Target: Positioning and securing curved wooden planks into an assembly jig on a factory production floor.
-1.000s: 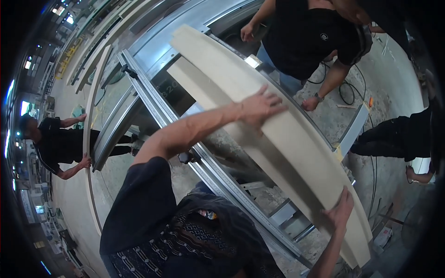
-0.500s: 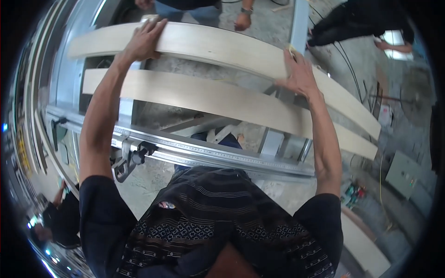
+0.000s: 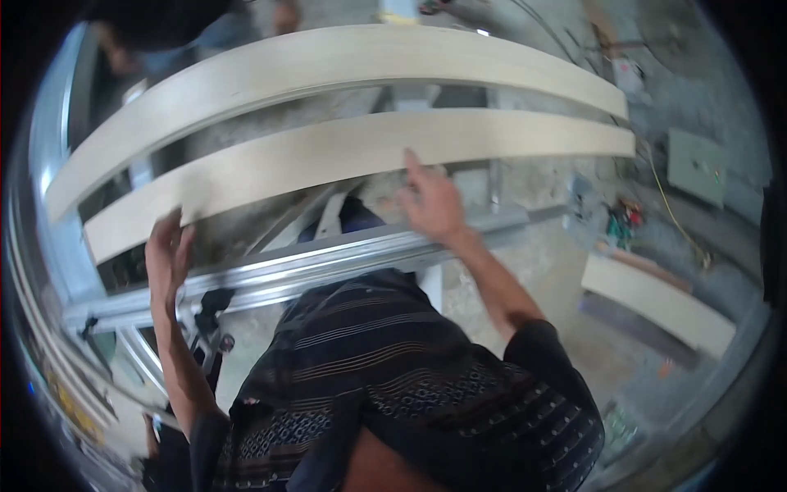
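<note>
Two long pale wooden boards lie side by side in front of me, both looking curved in this wide view. My left hand [image 3: 170,250] is at the near edge of the nearer board [image 3: 328,152], close to its left end, with fingers bent and apart. Whether the fingertips touch the wood is unclear. My right hand [image 3: 433,201] is by the same board's near edge, its index finger stretched out over the wood. Nothing shows in either hand. The farther board [image 3: 352,61] lies beyond, with a gap between the two.
A metal rail [image 3: 352,254] crosses in front of my body, with a black clamp-like fitting [image 3: 215,303] at its left. A person [image 3: 164,33] stands beyond the far board. On the right are a grey-green box [image 3: 695,166] and another pale board [image 3: 656,299].
Both hands have let go of the farther board and come back toward me, to the nearer board. The view has swung right.
</note>
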Demonstrator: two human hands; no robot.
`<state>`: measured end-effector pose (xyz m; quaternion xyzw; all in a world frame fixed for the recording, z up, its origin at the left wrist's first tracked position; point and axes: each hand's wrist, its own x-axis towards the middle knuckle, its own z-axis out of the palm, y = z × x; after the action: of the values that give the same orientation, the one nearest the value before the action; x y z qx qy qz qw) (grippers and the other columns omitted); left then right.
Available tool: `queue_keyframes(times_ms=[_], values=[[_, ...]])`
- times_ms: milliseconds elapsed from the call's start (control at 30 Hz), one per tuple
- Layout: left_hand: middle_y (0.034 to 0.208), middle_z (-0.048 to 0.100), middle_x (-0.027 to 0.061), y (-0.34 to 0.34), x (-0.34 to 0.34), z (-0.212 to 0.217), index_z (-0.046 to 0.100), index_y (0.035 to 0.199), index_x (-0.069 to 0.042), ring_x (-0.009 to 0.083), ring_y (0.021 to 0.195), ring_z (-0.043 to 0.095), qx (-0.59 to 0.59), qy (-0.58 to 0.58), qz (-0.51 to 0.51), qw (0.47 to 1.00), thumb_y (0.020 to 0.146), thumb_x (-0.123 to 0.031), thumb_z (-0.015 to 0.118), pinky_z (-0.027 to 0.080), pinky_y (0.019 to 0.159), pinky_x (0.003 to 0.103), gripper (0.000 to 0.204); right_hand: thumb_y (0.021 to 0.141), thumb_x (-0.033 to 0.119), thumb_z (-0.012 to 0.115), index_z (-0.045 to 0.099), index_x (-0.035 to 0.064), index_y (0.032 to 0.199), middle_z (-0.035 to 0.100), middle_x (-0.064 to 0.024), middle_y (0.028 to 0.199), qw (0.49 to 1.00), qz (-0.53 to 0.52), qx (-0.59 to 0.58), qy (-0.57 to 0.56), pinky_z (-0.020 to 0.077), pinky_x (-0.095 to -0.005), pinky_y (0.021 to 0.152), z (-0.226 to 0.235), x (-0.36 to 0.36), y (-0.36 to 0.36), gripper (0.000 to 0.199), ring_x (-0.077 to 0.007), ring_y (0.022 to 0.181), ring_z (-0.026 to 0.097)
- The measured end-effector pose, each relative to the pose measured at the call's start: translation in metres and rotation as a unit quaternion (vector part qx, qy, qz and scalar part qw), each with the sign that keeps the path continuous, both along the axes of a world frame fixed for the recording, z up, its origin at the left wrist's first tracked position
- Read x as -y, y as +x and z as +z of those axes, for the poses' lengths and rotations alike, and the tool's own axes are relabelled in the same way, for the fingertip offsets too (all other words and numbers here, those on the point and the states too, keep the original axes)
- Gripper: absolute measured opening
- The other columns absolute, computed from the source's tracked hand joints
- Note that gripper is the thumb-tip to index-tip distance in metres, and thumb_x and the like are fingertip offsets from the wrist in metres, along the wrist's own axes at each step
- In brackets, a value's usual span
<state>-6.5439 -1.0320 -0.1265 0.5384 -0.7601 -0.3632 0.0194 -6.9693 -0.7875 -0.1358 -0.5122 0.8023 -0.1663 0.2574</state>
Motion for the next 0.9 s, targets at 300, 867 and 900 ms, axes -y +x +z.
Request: queue_keyframes(times_ms=[300, 867, 900], values=[[0.135, 0.061, 0.0238, -0.057, -0.068, -0.009, 0.051, 0.142, 0.006, 0.0299, 0.125, 0.059, -0.124, 0.178, -0.001, 0.976, 0.095, -0.027, 0.068, 0.047, 0.104, 0.039, 0.06, 0.085, 0.019, 0.066, 0.05, -0.0001, 0.142, 0.063, -0.0164, 0.101, 0.992, -0.085, -0.091, -0.019, 0.0446, -0.0482, 0.091, -0.026, -0.029, 0.022, 0.062, -0.0361, 0.099, 0.058], [0.141, 0.056, 0.0235, -0.104, -0.035, 0.004, 0.051, 0.143, 0.002, 0.0339, 0.13, 0.055, -0.085, 0.133, -0.073, 0.985, 0.095, -0.048, 0.068, 0.043, 0.108, 0.044, 0.072, 0.103, 0.034, 0.056, 0.054, 0.0037, 0.127, 0.064, -0.0111, 0.115, 0.572, -0.551, 0.542, -0.275, 0.0539, -0.0443, 0.088, -0.1, -0.039, -0.076, 0.039, -0.0258, 0.103, 0.065], [0.141, 0.057, 0.0222, -0.103, -0.036, 0.001, 0.05, 0.144, 0.001, 0.0346, 0.127, 0.058, -0.082, 0.136, -0.069, 0.985, 0.095, -0.048, 0.067, 0.044, 0.107, 0.046, 0.071, 0.104, 0.032, 0.054, 0.054, 0.0042, 0.127, 0.064, -0.0111, 0.115, 0.566, -0.527, 0.562, -0.295, 0.0528, -0.0443, 0.091, -0.1, -0.039, -0.074, 0.037, -0.0262, 0.106, 0.064]])
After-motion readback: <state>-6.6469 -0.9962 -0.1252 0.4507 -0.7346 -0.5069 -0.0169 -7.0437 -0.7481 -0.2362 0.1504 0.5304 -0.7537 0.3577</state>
